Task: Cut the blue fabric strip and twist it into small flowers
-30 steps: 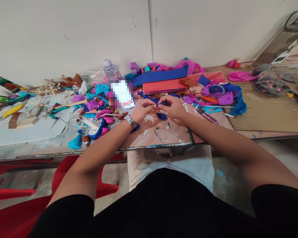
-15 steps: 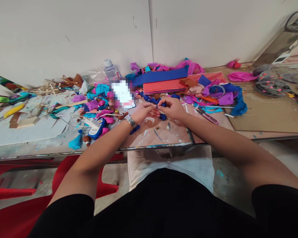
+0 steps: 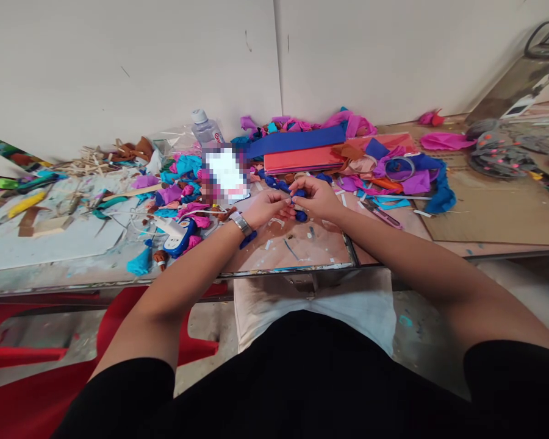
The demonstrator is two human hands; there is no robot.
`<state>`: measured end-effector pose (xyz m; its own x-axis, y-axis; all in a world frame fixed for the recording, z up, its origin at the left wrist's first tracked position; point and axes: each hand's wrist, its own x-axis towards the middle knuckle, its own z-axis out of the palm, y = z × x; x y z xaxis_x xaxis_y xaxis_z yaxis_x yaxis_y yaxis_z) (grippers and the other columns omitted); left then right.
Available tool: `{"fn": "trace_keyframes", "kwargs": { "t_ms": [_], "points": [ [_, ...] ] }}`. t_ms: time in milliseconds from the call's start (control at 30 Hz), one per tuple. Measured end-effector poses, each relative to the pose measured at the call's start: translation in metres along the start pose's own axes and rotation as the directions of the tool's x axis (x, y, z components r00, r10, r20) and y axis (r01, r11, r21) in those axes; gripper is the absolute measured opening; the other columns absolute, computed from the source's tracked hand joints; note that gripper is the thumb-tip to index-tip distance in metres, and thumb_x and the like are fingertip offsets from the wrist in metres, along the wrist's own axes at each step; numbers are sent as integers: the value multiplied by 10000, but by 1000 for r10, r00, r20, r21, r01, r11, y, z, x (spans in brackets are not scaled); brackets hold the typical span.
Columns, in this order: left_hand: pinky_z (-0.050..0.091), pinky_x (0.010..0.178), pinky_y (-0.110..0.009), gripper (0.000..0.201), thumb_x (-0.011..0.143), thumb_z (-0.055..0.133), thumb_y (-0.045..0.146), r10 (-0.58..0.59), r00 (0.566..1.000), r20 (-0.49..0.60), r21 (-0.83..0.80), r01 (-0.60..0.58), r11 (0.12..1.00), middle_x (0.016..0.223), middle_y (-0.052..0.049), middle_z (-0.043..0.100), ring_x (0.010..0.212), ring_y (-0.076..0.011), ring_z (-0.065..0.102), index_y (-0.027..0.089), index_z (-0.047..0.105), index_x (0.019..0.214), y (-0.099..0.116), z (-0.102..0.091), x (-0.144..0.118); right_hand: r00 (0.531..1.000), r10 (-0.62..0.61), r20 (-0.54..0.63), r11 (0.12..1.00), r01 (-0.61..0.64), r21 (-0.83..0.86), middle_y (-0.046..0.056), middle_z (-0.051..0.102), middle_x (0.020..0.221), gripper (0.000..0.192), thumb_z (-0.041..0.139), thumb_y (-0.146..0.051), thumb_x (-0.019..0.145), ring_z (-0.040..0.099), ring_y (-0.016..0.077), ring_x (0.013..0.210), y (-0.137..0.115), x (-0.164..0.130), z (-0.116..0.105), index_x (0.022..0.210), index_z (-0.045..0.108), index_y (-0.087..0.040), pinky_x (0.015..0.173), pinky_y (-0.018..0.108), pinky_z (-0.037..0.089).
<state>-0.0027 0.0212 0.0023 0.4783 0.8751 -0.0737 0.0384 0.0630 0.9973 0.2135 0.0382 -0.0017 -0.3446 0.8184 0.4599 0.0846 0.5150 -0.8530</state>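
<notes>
My left hand [image 3: 266, 209], below a metal-banded wristwatch [image 3: 241, 224], and my right hand [image 3: 319, 199] meet over the table. Between their fingertips is a small twisted piece of dark blue crepe paper [image 3: 299, 194], which both hands pinch. Fingers cover part of it. Just under the hands lies a blue crumpled ball of paper [image 3: 301, 216]; whether it joins the held piece I cannot tell. More blue crumpled paper [image 3: 274, 182] sits behind the hands, and another blue scrap [image 3: 247, 240] lies below my left wrist.
Folded blue crepe paper [image 3: 297, 141] and red sheets [image 3: 302, 160] lie behind my hands. To the left are a lit phone [image 3: 227, 174], a bottle [image 3: 205, 129] and a blue-white power strip [image 3: 179, 238]. At right are a tape roll [image 3: 399, 169], a pink cutter [image 3: 387, 217] and cardboard [image 3: 494, 210].
The fingers of my right hand have shifted slightly, and more of the blue paper shows between the hands. My left fingertips have moved a little. Everything else stays put.
</notes>
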Motion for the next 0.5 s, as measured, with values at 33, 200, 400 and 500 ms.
{"fn": "trace_keyframes", "kwargs": {
  "t_ms": [33, 200, 400, 500],
  "points": [
    [662, 695, -300, 582, 724, 966, 675, -7, 1000, 5, 11, 7, 1000, 885, -122, 846, 773, -218, 826, 156, 785, 916, 0, 0, 0, 1000, -3, 8, 1000, 3, -8, 50, 761, 987, 303, 809, -371, 757, 683, 224, 883, 1, 0, 0, 1005, 730, -217, 832, 378, 543],
    [661, 735, -326, 618, 733, 935, 719, 30, 999, -27, 84, -28, 996, 892, -125, 840, 792, -223, 818, 155, 778, 929, -1, -1, 1, 1000, -13, 3, 1000, 13, 11, 54, 758, 1026, 387, 843, -417, 777, 692, 215, 901, 4, -1, 0, 1082, 730, -207, 846, 370, 551],
    [588, 766, -319, 383, 947, 767, 580, 386, 912, -137, 543, -257, 800, 866, -81, 832, 768, -210, 762, 201, 819, 928, 1, 0, -2, 997, 77, -7, 997, -76, 29, 51, 757, 1044, 496, 902, -530, 758, 695, 224, 930, 7, -2, 0, 1107, 745, -214, 822, 355, 575],
    [517, 760, -315, 271, 1001, 698, 457, 512, 851, -117, 729, -276, 626, 852, -56, 826, 741, -203, 716, 227, 830, 940, 5, 0, -5, 994, 113, -9, 993, -113, 42, 35, 755, 993, 427, 883, -487, 775, 674, 205, 850, 6, -3, 1, 1077, 751, -215, 757, 342, 564]
  ]
}}
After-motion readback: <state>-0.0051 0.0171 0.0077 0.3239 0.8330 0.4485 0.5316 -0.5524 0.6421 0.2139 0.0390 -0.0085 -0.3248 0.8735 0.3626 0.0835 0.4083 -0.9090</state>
